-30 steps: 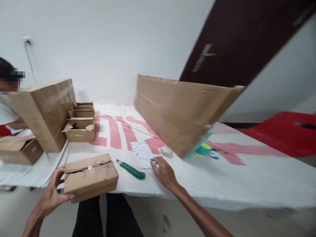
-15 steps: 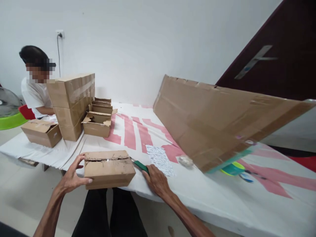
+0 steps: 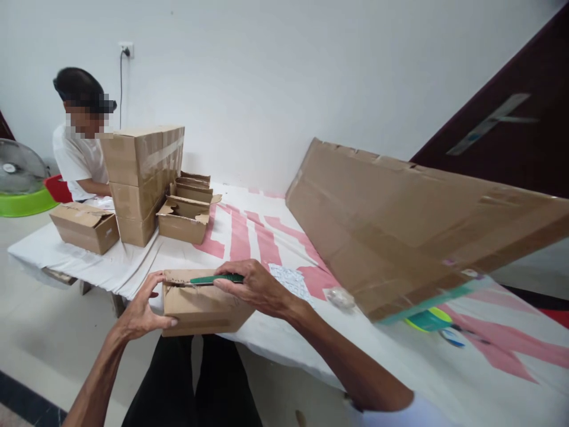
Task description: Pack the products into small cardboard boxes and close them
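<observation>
Left hand grips a brown rectangular cardboard box at the near edge of a white-and-pink cloth-covered table; right hand grips a green-handled utility knife along the box's top seam. Advisable: shallow blade, clear of the left hand (it lies near). Contents hidden; open brown cardboard boxes beyond: insides indiscernible.

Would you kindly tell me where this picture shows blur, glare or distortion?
Head view: the door handle looks smeared, the tape on the stacked cartons shines pale, and the green utility knife is fairly clear; the slanting door suggests lens distortion.
</observation>
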{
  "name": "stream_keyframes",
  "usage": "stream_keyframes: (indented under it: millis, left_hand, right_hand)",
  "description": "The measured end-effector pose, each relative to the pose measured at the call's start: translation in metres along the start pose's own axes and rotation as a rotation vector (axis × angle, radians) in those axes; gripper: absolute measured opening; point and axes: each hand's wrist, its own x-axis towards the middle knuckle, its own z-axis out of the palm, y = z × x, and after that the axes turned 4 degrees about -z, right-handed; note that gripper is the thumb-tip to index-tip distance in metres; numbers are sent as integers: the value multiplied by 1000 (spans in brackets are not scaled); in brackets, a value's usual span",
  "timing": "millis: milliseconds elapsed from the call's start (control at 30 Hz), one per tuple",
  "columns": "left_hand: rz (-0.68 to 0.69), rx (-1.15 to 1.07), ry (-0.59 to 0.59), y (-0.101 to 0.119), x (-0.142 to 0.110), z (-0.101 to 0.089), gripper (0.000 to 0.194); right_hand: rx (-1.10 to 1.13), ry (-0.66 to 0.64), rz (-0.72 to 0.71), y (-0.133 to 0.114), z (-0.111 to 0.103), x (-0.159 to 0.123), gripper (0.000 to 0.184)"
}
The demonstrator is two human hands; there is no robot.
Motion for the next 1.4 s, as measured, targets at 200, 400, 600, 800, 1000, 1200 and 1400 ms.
stream_keyframes:
  millis: [200,400,600,800,1000,1200,1400]
  left_hand:
    - [-3,-9,-11,-2,1,1,77]
    - [2,34,3,-2,6,-1,76]
    - [-34,26,9,-8,10,-4,77]
    - [-12,46,-11,-5,10,-6,83]
    - [-26,57,-61,6,10,-12,92]
    - [-38,95,-84,11,13,-17,105]
    - [-29,59,-160,7,11,-22,124]
  right_hand:
    - [-216,-116,-8,-5,0,29,19]
    - [-467,-255,-58,-25,4,64,23]
    - [-570,-233,-38,2,-42,38,31]
    - [-287,171,144,50,-83,-70,30]
    - [-255,459,461,132,50,-150,31]
    - [-213,606,387,147,89,-142,27]
    - [126,496,8,60,35,-93,33]
